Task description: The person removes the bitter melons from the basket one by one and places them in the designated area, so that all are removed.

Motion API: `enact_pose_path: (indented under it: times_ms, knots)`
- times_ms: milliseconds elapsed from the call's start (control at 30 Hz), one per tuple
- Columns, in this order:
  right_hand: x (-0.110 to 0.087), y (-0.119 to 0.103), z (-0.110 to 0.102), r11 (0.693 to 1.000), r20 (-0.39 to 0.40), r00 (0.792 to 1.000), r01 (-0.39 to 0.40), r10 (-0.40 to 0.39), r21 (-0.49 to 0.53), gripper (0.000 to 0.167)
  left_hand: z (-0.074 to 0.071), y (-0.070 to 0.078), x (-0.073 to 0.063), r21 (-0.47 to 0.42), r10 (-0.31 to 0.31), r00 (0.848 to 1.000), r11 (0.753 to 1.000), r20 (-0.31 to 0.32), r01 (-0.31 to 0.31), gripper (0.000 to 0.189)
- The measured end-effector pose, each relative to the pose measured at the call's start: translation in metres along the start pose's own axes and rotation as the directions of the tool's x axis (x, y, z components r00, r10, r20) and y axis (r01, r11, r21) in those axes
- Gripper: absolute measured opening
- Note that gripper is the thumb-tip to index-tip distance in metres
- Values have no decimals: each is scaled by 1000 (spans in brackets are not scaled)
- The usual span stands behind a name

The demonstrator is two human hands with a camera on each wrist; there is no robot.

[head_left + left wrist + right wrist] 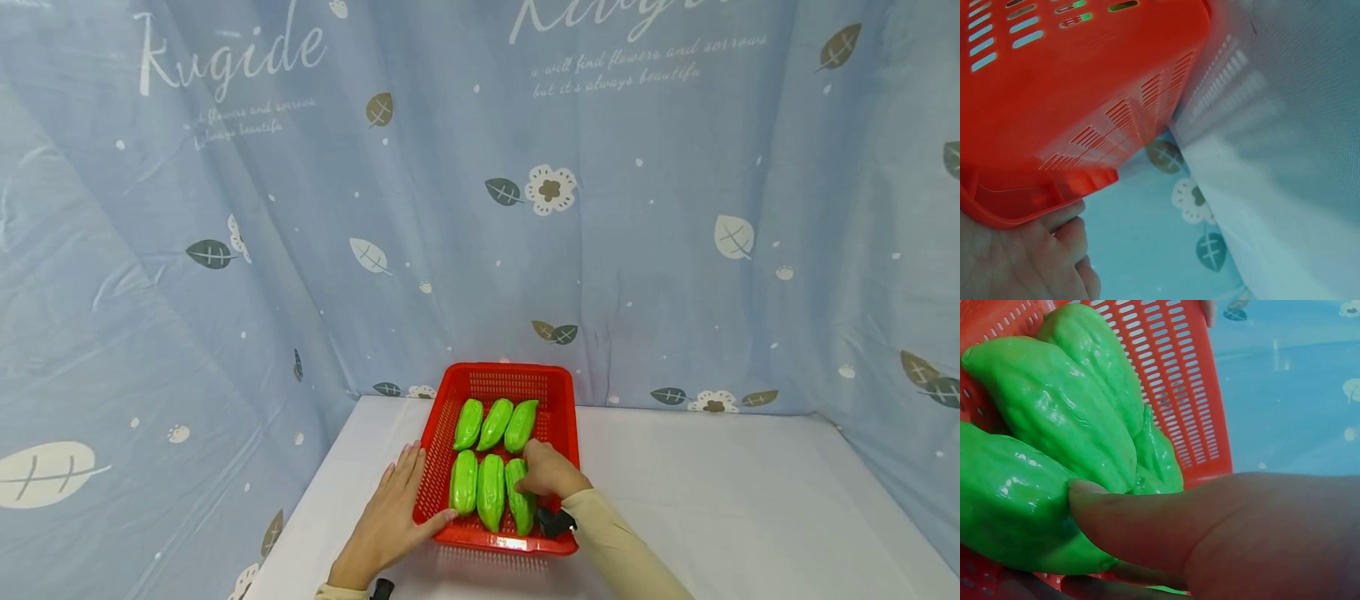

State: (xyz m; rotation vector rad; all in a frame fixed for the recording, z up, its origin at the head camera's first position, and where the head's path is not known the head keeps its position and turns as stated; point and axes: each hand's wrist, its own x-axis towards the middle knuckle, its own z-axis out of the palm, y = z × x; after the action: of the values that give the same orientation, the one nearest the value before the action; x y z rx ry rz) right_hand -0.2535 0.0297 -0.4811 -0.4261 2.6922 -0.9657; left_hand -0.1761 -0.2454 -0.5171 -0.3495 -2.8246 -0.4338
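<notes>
Inside a red plastic basket (496, 543) lie several glossy, bright green ridged gourds, three in a far row and three in a near row. My right hand (552, 471) reaches over the basket's right side and grips the near-row right gourd (519, 500). In the right wrist view its thumb presses that gourd (1016, 500), with the fingers partly hidden beneath. My left hand (393, 508) holds the basket's near left corner, thumb over the rim and fingers along the outer wall. The left wrist view shows its curled fingers (1069, 240) under the basket's rim (1007, 220).
The basket stands on a white tabletop (697, 492), which extends to its right. Behind and to the left hangs a blue curtain (450, 250) with printed leaves and flowers, meeting the table just behind the basket.
</notes>
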Motion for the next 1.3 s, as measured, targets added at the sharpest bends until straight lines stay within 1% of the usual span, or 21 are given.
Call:
enact_pose_path:
  times_ms: [100, 200, 300, 600, 867, 967, 1100, 1300]
  knots:
    - [2, 0, 1, 1000, 10, 1000, 5, -5, 4, 28, 0, -1, 0, 0, 5, 1000, 1000, 1, -5, 104]
    - [4, 1, 1, 1000, 22, 1000, 9, -9, 5, 39, 0, -2, 0, -11, 4, 1000, 1000, 6, -4, 105]
    - [5, 2, 2, 1000, 39, 999, 3, -4, 13, 47, 0, -2, 1, -15, 1, 1000, 1000, 20, 0, 105]
    - [6, 2, 2, 1000, 39, 999, 4, -5, 24, 45, -1, 0, 1, -11, 1, 1000, 1000, 14, -1, 106]
    - [5, 4, 1, 999, 21, 1000, -6, 5, 53, 49, -1, 2, 0, -26, -22, 999, 999, 26, 23, 103]
    - [4, 3, 0, 998, 11, 1000, 3, -3, 69, 50, -1, 2, 0, -28, -23, 999, 999, 24, 24, 103]
    - [3, 3, -2, 995, -15, 999, 35, -34, 92, 48, -2, 3, 1, -19, -16, 1000, 1000, 27, 16, 104]
    - [1, 5, -6, 986, -42, 997, 69, -63, 151, 43, -5, 2, 1, -14, -10, 998, 1000, 55, 11, 106]
